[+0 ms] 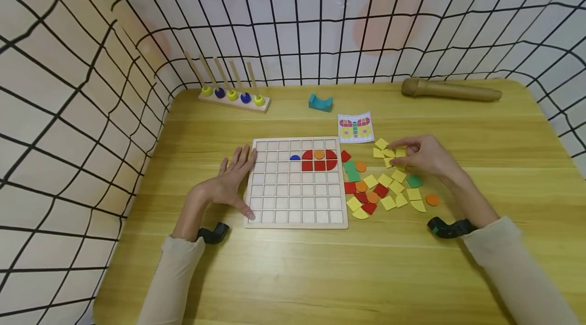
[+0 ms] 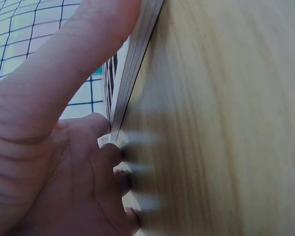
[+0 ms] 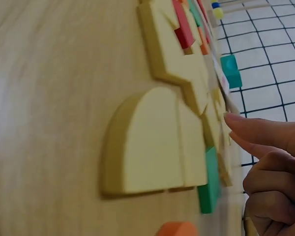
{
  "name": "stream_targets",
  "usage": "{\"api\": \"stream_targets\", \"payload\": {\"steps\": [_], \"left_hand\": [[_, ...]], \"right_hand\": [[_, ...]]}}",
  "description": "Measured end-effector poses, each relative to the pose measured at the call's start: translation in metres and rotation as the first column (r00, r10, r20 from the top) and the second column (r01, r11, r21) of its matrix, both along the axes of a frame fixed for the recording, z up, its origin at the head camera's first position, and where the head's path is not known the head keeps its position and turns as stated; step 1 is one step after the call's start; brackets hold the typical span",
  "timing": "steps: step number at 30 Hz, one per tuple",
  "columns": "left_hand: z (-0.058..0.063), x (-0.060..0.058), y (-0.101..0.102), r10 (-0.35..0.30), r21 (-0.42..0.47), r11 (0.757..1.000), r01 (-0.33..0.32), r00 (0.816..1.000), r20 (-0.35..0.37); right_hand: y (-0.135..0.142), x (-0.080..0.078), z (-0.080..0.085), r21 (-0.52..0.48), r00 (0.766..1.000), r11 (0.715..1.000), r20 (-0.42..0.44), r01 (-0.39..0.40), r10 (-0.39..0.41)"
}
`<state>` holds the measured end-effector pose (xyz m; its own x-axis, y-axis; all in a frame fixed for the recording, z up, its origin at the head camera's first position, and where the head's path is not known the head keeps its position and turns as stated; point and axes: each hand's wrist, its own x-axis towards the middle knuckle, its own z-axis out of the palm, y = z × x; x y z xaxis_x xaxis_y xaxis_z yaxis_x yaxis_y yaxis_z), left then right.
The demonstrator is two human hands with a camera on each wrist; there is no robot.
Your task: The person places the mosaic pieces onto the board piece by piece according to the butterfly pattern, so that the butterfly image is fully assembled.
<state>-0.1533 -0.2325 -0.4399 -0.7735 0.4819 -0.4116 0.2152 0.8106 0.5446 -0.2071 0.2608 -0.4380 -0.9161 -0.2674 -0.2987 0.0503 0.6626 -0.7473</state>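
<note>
A wooden grid board (image 1: 288, 200) lies on the table, its upper right cells filled with red tiles (image 1: 319, 165), an orange disc (image 1: 319, 154) and a blue half-disc (image 1: 295, 157). My left hand (image 1: 229, 182) rests along its left edge with fingers spread, the thumb on the lower left corner. In the left wrist view, the thumb (image 2: 73, 59) lies against the board's edge (image 2: 132, 73). Over the upper part of the loose yellow tiles (image 1: 398, 176) is my right hand (image 1: 428, 154), index finger and thumb apart, tiles between their tips. Its other fingers (image 3: 273, 191) are curled.
Loose green tiles (image 1: 351, 171), red tiles (image 1: 380, 190) and orange discs (image 1: 432, 200) lie right of the board. A butterfly pattern card (image 1: 355, 127) lies above them. Behind stand a pegged bead rack (image 1: 234, 101), a teal block (image 1: 320, 103) and a wooden stick (image 1: 450, 91), before black netting (image 1: 297, 22).
</note>
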Motion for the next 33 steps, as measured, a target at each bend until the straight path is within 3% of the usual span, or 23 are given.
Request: {"api": "stream_targets", "payload": {"steps": [12, 18, 21, 27, 33], "left_hand": [[0.0, 0.0, 0.001, -0.002, 0.012, 1.0, 0.002, 1.0, 0.005], [0.0, 0.0, 0.0, -0.001, 0.008, 1.0, 0.001, 1.0, 0.004], [0.0, 0.001, -0.001, 0.002, 0.004, 1.0, -0.002, 1.0, 0.002], [0.001, 0.001, -0.002, 0.003, 0.002, 1.0, -0.003, 1.0, -0.003], [0.001, 0.001, 0.0, 0.003, 0.0, 1.0, -0.003, 1.0, -0.003]], "right_hand": [[-0.001, 0.004, -0.005, 0.022, 1.0, 0.999, 0.007, -0.027, 0.027], [-0.031, 0.007, -0.004, 0.024, 0.996, 0.996, -0.011, -0.089, 0.089], [-0.052, 0.003, -0.004, -0.022, 0.995, 0.995, -0.01, -0.097, 0.096], [-0.085, -0.011, -0.008, -0.069, 0.997, 0.995, 0.025, -0.065, 0.067], [-0.09, -0.019, -0.013, -0.117, 0.995, 0.992, 0.087, -0.04, 0.05]]}}
